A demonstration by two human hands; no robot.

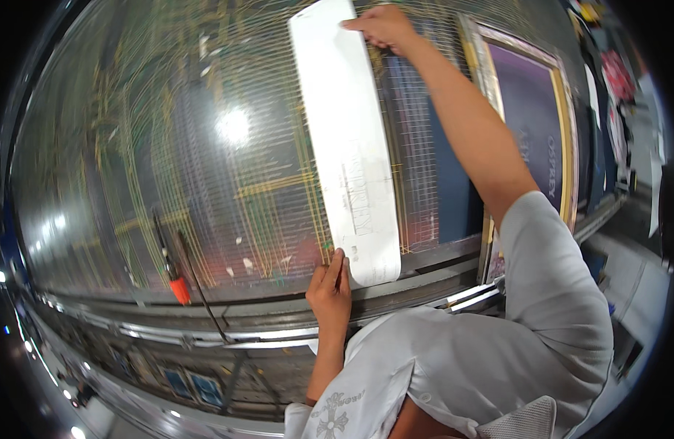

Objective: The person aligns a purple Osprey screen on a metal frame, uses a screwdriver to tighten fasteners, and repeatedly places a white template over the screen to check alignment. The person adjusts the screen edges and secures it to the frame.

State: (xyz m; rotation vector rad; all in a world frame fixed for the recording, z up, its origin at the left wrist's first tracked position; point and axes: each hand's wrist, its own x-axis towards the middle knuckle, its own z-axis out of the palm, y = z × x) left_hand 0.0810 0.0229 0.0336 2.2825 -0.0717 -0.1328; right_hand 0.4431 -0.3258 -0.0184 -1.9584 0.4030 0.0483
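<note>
Your right hand (388, 29) clamps the white strip (344, 139) at its far end, over the counter (267, 157). At its near left edge, the grip of your left hand (329, 294) cannot be determined.

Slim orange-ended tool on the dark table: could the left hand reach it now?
Probably yes: only a thin dark rod and pale scraps separate the left hand from the orange-ended tool, though the hand must leave the long white sheet.

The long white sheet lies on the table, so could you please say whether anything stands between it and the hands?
Nothing visible does: the right hand touches the white sheet near its far end, and the left hand is at its lower left edge.
</note>
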